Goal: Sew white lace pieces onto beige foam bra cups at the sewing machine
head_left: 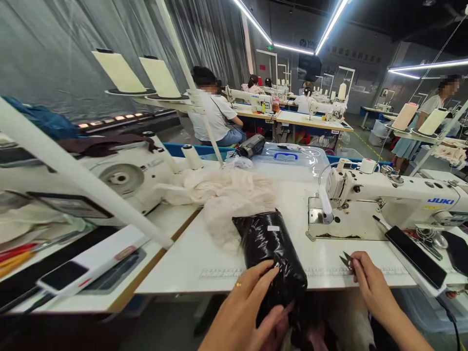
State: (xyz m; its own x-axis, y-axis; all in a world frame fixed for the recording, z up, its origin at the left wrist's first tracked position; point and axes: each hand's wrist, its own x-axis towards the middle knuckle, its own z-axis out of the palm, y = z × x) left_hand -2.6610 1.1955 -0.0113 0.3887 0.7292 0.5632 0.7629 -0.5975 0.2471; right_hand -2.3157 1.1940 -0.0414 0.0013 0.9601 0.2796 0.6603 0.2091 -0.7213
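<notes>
A glossy black plastic package (270, 243) with a small white label lies across the front edge of the sewing table (183, 268). My left hand (248, 302) grips its near end, fingers on top and thumb lower down. The bottom of the package hangs past the edge, partly hidden by that hand. To the right, my right hand (371, 280) is closed around small thread snips (344, 260), their two pointed blades parted and showing beyond the fingers. Pale, sheer fabric (234, 195) is heaped behind the package.
A white JUKI sewing machine (395, 200) stands at the right, near a black phone (415, 256). Another machine (127, 170) and a slanted white pole (87, 170) are at the left. Behind lies a clear plastic box (296, 158). A person (212, 114) sits farther back.
</notes>
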